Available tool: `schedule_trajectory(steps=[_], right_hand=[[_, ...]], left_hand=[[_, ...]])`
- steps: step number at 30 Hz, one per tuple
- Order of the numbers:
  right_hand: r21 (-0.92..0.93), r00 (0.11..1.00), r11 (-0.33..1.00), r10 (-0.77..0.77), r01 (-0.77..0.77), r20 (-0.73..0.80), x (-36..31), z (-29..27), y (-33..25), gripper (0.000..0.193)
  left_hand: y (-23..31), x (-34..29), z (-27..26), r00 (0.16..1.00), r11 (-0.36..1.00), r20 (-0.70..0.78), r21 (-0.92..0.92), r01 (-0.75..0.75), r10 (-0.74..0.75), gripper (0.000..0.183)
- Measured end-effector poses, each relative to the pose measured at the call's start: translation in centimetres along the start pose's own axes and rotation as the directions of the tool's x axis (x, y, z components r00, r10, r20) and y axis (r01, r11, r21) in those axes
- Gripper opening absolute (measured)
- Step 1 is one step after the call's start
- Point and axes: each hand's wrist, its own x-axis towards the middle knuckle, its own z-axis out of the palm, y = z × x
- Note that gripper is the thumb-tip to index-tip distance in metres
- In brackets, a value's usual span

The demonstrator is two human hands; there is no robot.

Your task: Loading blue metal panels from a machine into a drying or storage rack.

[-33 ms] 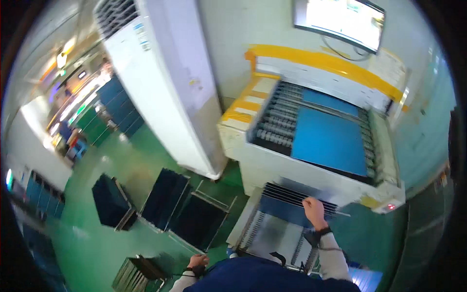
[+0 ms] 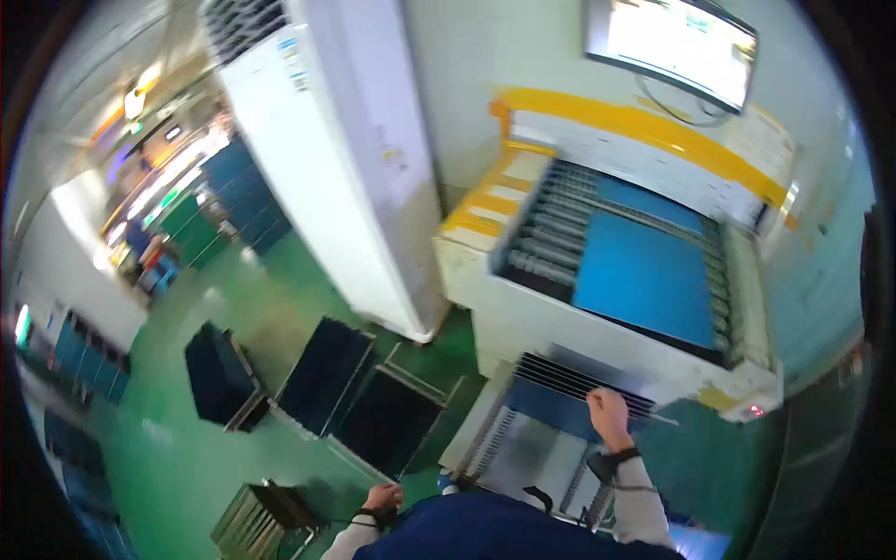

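My right hand [image 2: 609, 418], a dark band at its wrist, is closed at the right side of a slotted rack [image 2: 485, 453]. Dark blue panels [image 2: 551, 409] stand on edge in that rack. Whether the fingers hold a panel's edge is hidden. Low by my body, my left hand [image 2: 383, 497] is closed too, with a dark band at the wrist; what it holds, if anything, cannot be made out. Beyond the rack, a bright blue flat panel [image 2: 644, 275] lies on the rollers [image 2: 551, 233] of a white conveyor machine [image 2: 607, 327].
Several dark panel-filled racks [image 2: 387, 420] stand on the green floor [image 2: 159, 467] at left. A tall white cabinet unit [image 2: 345, 177] rises behind them. A lit screen [image 2: 672, 47] hangs above the machine. Near my left hand sits another rack of panels [image 2: 252, 523].
The whole scene sits slightly further right in the view, as my head has turned a little. Both hands keep nearly the same place and pose.
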Motion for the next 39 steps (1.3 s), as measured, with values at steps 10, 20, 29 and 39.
schedule_trajectory(steps=[10, 20, 29, 39], right_hand=[[-0.287, 0.992, 0.952, -0.080, 0.105, 0.098, -4.3, 0.3, -1.7, 0.026], [-0.360, 0.992, 0.931, -0.020, 0.064, 0.125, -6.1, 0.7, -3.1, 0.046], [-0.371, 0.998, 0.928, -0.006, 0.030, 0.064, -5.0, 1.1, -2.8, 0.050], [-0.372, 0.997, 0.927, -0.014, 0.043, 0.081, -4.4, 1.3, -2.6, 0.042]], left_hand=[[7.4, 0.4, 1.5, 0.901, 0.867, -0.210, -0.423, 0.265, -0.378, 0.029], [5.8, -0.3, 0.9, 0.859, 0.878, -0.262, -0.324, 0.351, -0.440, 0.033], [5.4, 0.5, 0.4, 0.853, 0.840, -0.236, -0.420, 0.343, -0.466, 0.033], [3.7, -0.1, 0.4, 0.855, 0.840, -0.248, -0.438, 0.321, -0.456, 0.033]])
